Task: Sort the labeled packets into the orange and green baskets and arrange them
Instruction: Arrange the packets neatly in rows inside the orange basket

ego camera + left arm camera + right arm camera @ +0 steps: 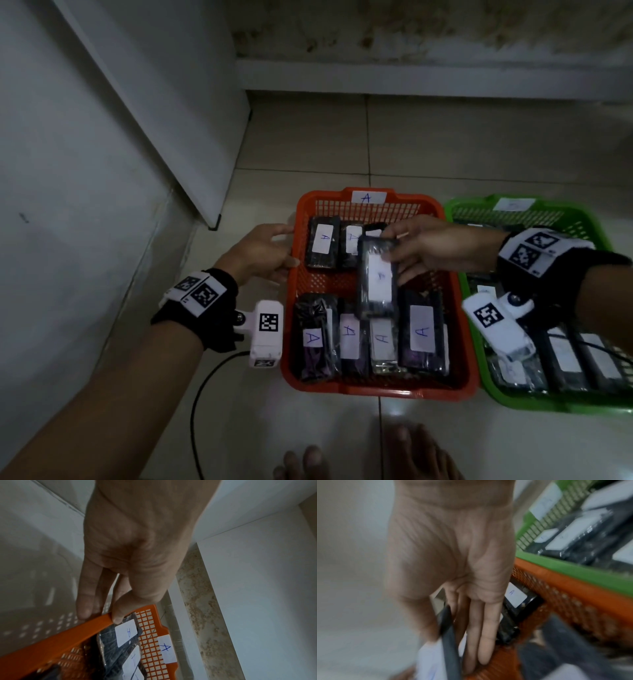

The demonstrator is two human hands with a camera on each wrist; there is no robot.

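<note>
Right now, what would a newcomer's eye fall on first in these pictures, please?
The orange basket at centre, with rows of dark packets labelled A. Above it, the right hand holds one more packet over the gap between the rows, while the left hand grips the basket's left rim. The green basket sits beside it on the right.

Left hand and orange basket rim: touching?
Touching. The left wrist view shows the left hand with thumb and fingers pinching the orange basket rim.
</note>
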